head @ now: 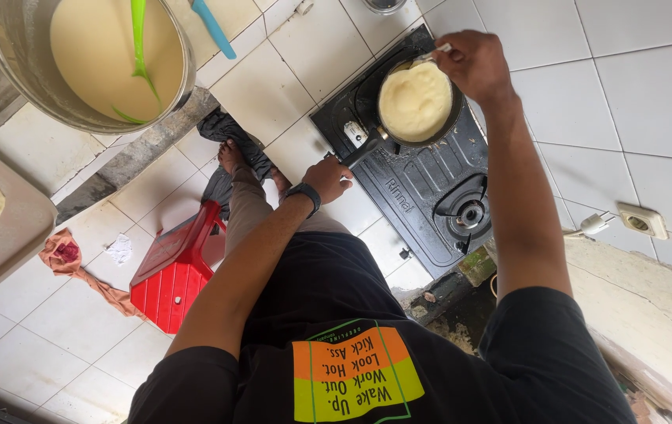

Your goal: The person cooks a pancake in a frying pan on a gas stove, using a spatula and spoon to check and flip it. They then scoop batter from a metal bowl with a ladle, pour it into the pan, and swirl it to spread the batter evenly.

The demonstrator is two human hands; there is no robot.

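The support is a white tiled counter [650,102]. A black two-burner gas stove [422,188] lies directly on it, and a small pan [417,102] of pale batter sits on one burner. A large metal pot [92,63] of batter stands on a tiled ledge. A red plastic stool [175,271] and a crumpled cloth [65,255] lie on the tiled floor [29,353].

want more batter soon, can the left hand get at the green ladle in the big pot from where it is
Probably yes. The left hand is on the pan handle, so it must let go first. The green ladle stands in the open pot with nothing between them.
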